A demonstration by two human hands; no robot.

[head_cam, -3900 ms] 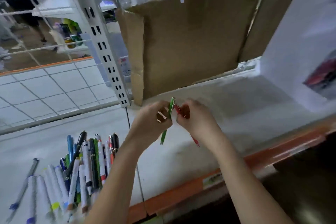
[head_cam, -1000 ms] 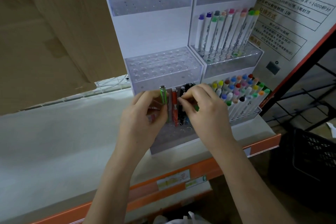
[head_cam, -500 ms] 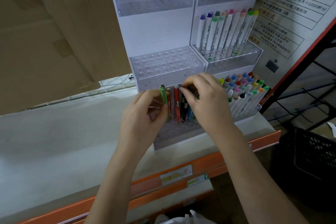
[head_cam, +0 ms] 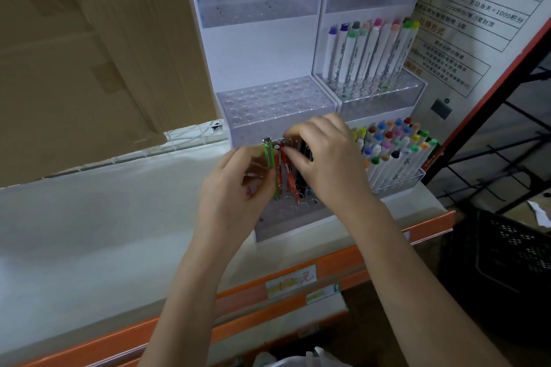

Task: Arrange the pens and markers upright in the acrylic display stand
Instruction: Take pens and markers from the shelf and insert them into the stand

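Your left hand [head_cam: 238, 185] is raised at the acrylic display stand's [head_cam: 268, 104] bottom tier, fingers curled round a green pen [head_cam: 269, 164], thumb against it, pen upright over the holes. Your right hand [head_cam: 328, 158] arches over from the right, fingertips [head_cam: 290, 131] pinched on the top of a red pen [head_cam: 286, 170] standing among dark pens. Markers [head_cam: 393, 146] fill the neighbouring stand.

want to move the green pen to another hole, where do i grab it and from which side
Pinch the green pen near its silver top, coming from above and from the left. It stands upright at the left end of the row, with an orange pen close on its right, so only the top and left are clear.
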